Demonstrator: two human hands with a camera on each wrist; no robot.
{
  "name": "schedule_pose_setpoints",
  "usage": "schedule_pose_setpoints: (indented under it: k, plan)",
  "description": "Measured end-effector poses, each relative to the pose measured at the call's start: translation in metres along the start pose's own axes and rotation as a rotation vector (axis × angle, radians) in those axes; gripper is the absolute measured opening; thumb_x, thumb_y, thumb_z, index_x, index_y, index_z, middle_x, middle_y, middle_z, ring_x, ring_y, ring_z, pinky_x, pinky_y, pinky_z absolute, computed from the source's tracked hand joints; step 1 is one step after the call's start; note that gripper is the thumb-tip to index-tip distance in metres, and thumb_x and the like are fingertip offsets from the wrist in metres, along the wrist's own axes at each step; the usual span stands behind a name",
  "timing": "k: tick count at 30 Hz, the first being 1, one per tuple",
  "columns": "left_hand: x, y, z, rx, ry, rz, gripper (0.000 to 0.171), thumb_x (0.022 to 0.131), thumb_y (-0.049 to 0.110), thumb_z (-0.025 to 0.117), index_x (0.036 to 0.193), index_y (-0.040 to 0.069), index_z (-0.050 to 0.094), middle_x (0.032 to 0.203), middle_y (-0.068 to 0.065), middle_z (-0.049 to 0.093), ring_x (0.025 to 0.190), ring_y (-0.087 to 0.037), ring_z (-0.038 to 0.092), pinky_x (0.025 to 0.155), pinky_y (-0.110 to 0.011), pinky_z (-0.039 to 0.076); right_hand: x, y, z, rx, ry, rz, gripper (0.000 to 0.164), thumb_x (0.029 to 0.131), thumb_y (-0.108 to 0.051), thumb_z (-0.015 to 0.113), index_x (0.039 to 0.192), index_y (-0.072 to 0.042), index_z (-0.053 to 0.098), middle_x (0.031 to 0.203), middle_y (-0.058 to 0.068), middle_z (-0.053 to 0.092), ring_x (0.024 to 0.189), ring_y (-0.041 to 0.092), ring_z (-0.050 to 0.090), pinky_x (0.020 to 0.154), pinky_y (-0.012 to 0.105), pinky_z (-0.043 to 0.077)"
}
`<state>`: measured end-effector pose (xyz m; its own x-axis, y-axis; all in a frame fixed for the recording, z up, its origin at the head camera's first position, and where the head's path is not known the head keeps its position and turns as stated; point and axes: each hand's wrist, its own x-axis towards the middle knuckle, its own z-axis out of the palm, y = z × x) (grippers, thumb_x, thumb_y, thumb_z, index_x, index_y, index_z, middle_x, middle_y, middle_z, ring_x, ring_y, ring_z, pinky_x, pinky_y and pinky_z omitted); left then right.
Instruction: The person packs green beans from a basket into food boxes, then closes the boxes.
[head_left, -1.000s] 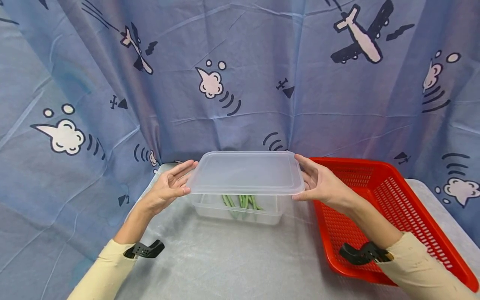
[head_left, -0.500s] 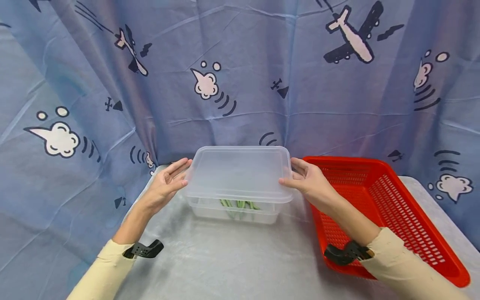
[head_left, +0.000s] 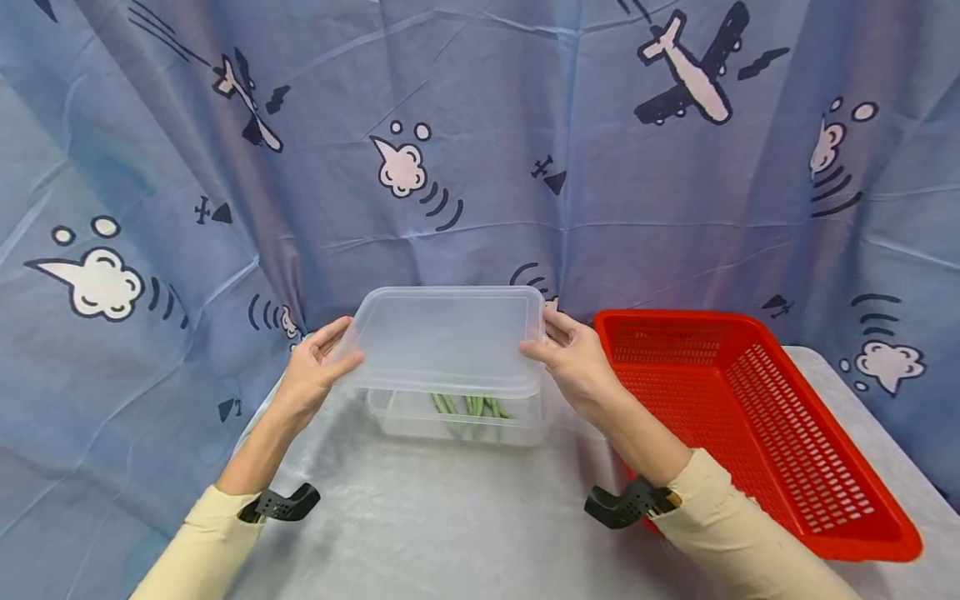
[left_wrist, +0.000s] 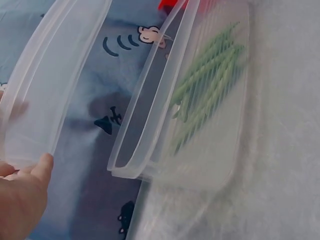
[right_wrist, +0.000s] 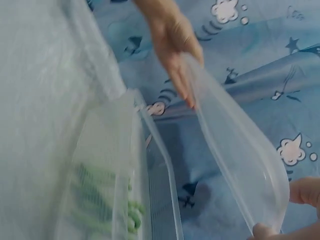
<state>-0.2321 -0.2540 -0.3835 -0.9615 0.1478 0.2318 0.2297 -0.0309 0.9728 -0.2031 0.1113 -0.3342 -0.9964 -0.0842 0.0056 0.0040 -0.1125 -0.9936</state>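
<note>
Both hands hold a translucent plastic lid (head_left: 450, 337) by its short ends, raised above a clear plastic container (head_left: 405, 425) on the table. My left hand (head_left: 309, 375) grips the left end, its thumb along the edge; my right hand (head_left: 581, 362) pinches the right end, with the thumb on top. Green beans (head_left: 474, 407) lie inside the container, partly hidden behind the lid in the head view. Through the container's wall the left wrist view shows the bean pods (left_wrist: 212, 80) plainly. A gap separates lid and container in both wrist views.
A red perforated plastic basket (head_left: 757, 417) stands to the right, beneath and beside the right forearm. The grey table (head_left: 420, 517) reaches back to a blue curtain (head_left: 480, 167) printed with planes and clouds.
The lid, held in both hands, dipped toward the container and is now slightly higher and farther left over it. My right hand has moved left with it. The head view has turned a little right.
</note>
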Motion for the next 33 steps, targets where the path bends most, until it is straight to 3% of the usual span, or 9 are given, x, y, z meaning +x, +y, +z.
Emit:
schedule_pose_setpoints:
  k: [5,12,16,22,29,33]
  plan:
    - [-0.002,-0.002,-0.005,0.024,0.013,-0.015,0.070,0.094,-0.006,0.067,0.153,-0.010,0.032,0.159,-0.023,0.031,0.146,-0.031,0.027,0.098,-0.020,0.042,-0.008,0.010,0.014,0.092,0.075,-0.008,0.077,0.090,0.012,0.065,0.157,0.006,0.027,0.155,0.023,0.036,0.136,0.031,0.043,0.109,0.038,0.035]
    - [-0.006,-0.007,-0.010,0.011,0.047,-0.023,0.066,0.094,-0.011,0.064,0.152,-0.012,0.033,0.157,-0.025,0.033,0.138,-0.028,0.040,0.094,-0.020,0.045,-0.011,0.031,0.031,0.150,0.180,-0.026,0.080,0.085,0.014,0.071,0.155,0.002,0.036,0.152,0.019,0.043,0.130,0.029,0.050,0.098,0.028,0.046]
    - [-0.006,-0.011,-0.007,0.022,0.077,-0.034,0.065,0.094,-0.011,0.064,0.152,-0.011,0.035,0.156,-0.023,0.036,0.130,-0.022,0.046,0.092,-0.020,0.046,-0.011,0.045,0.033,0.155,0.206,-0.080,0.080,0.083,0.015,0.072,0.154,0.002,0.038,0.150,0.020,0.046,0.130,0.031,0.049,0.095,0.027,0.047]
    - [-0.004,-0.021,0.004,0.006,0.156,-0.081,0.063,0.091,-0.014,0.065,0.149,-0.008,0.042,0.149,-0.024,0.044,0.114,-0.015,0.055,0.089,-0.021,0.048,-0.011,0.065,0.029,0.040,0.214,-0.206,0.081,0.081,0.016,0.073,0.153,0.006,0.037,0.147,0.025,0.048,0.130,0.037,0.050,0.101,0.033,0.044]
    - [-0.002,-0.035,0.019,-0.029,0.261,-0.169,0.064,0.090,-0.013,0.064,0.149,-0.008,0.042,0.148,-0.022,0.046,0.109,-0.010,0.057,0.085,-0.020,0.049,-0.010,0.080,0.023,-0.207,0.280,-0.330,0.075,0.083,0.007,0.076,0.151,0.002,0.044,0.137,0.021,0.058,0.111,0.036,0.058,0.076,0.022,0.050]
    - [-0.002,-0.039,0.027,-0.063,0.282,-0.193,0.062,0.090,-0.013,0.063,0.149,-0.007,0.043,0.145,-0.026,0.048,0.107,-0.009,0.060,0.083,-0.021,0.050,-0.011,0.089,0.019,-0.266,0.311,-0.328,0.074,0.086,0.006,0.074,0.153,-0.002,0.044,0.138,0.017,0.058,0.110,0.031,0.053,0.078,0.027,0.048]
